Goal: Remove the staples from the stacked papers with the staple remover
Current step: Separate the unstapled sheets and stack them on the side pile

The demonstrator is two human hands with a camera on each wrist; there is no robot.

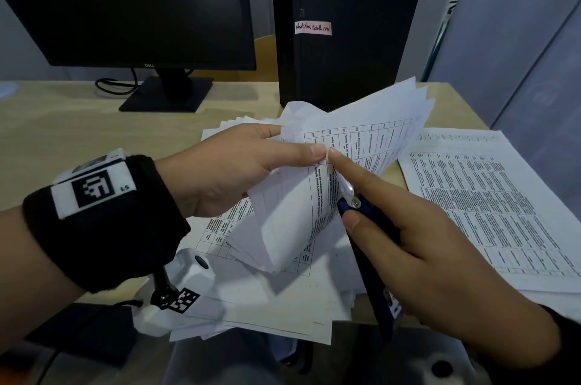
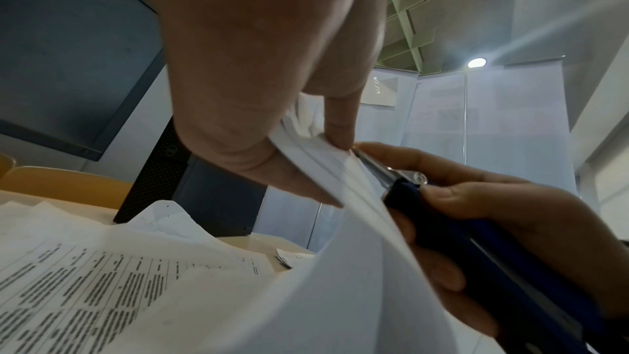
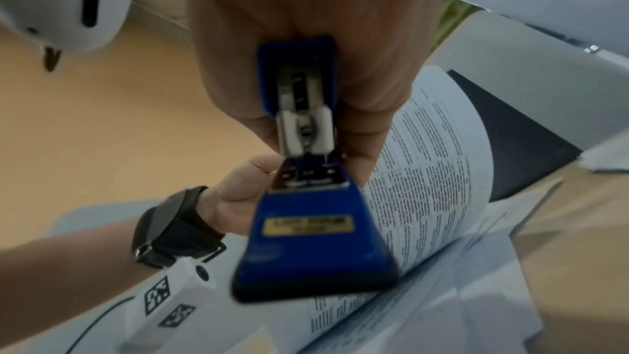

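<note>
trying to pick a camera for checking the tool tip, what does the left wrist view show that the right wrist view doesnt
Only the left wrist view shows the staple remover's metal tip at the corner of the held papers, pinched by the left hand. Only the right wrist view shows the remover's blue rear end, its gold label and the left wristband. Both show the right hand gripping the remover beside the curled printed sheets.

Bare desk (image 1: 78, 133) lies open at left; monitor (image 1: 125, 4) and computer tower (image 1: 345, 23) block the back.
</note>
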